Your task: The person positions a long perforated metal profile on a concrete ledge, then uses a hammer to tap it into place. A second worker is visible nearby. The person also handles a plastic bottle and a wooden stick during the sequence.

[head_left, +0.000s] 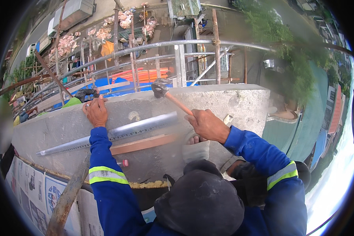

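Note:
My right hand is closed round the handle of a hammer, whose grey, dusty head rests over the far edge of a concrete slab. At the slab's far left edge lies my left hand, its fingers stretched over the rim and nothing visible in them. Just beyond it is another person's dark-gloved hand. Between my arms, a long silver metal bar with a perforated edge lies on the slab, with a flat wooden strip on its near side.
A small pink-red cap lies by the wooden strip. Rusty pipe slants up at lower left beside printed sheets. Past the slab's far edge, scaffold pipes, orange tubes and a blue tarp lie lower down.

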### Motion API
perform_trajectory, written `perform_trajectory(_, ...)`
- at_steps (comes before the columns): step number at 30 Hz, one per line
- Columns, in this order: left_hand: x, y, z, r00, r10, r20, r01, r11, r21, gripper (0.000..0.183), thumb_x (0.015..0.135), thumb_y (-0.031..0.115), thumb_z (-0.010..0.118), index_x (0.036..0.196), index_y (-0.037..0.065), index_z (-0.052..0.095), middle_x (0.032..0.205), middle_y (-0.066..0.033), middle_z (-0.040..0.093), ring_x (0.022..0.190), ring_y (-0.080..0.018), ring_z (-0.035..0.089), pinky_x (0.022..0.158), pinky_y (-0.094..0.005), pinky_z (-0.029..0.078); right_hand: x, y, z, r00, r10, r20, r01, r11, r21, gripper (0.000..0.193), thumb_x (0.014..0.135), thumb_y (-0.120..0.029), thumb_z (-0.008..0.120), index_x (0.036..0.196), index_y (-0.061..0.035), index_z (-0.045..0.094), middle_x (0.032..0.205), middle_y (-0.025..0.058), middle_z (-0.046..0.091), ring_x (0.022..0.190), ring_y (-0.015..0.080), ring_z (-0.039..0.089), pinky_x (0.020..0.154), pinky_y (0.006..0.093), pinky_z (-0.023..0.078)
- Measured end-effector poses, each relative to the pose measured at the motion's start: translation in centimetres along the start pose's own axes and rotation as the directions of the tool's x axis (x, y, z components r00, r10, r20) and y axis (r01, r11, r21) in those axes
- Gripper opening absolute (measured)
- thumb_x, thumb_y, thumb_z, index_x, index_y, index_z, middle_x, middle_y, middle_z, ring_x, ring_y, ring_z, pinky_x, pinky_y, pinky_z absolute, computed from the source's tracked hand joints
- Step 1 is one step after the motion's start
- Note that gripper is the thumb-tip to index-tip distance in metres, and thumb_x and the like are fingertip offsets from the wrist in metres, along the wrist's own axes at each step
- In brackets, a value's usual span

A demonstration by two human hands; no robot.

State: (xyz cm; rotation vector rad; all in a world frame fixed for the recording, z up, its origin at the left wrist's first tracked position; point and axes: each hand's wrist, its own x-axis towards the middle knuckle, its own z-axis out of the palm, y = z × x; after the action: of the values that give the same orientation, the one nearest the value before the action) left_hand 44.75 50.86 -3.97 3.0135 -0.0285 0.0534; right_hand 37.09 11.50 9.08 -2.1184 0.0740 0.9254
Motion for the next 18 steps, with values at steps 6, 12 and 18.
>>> perform_trajectory(6,1.1,2.4,-1.6,0.958,0.036,0.285,-0.021,0.998,-0.057,0.039,0.098,0.036,0.046,0.089,0.012,0.075,0.091,-0.0063,0.072,0.09,-0.0262,0.062,0.099,-0.0425,0.034,-3.6,3.9,-0.9,0.999,0.05,0.001,-0.05,0.998,-0.05,0.034,0.096,-0.026,0.051,0.088,0.0063,0.055,0.062,0.0283,0.058,0.061,0.048,0.059,0.06,0.054,0.047)
perform_trajectory(12,-0.7,16.8,-2.2,0.781,0.46,0.423,-0.26,0.854,-0.45,0.035,0.097,0.033,0.049,0.11,0.006,0.068,0.103,-0.018,0.068,0.097,-0.0364,0.062,0.088,-0.0456,0.046,-10.1,8.5,-6.0,0.978,0.209,-0.009,-0.207,0.961,-0.184,0.032,0.096,-0.027,0.051,0.091,0.0049,0.052,0.061,0.0277,0.057,0.059,0.0478,0.058,0.058,0.0545,0.046)
perform_trajectory(18,-1.5,30.8,0.1,0.609,0.696,0.38,-0.331,0.659,-0.676,0.036,0.096,0.028,0.05,0.122,0.004,0.059,0.111,-0.0214,0.065,0.101,-0.0384,0.062,0.085,-0.0451,0.049,-17.1,11.7,-9.0,0.947,0.32,0.033,-0.293,0.9,-0.321,0.029,0.096,-0.026,0.052,0.093,0.0028,0.048,0.059,0.0261,0.056,0.057,0.0476,0.057,0.054,0.0557,0.044)
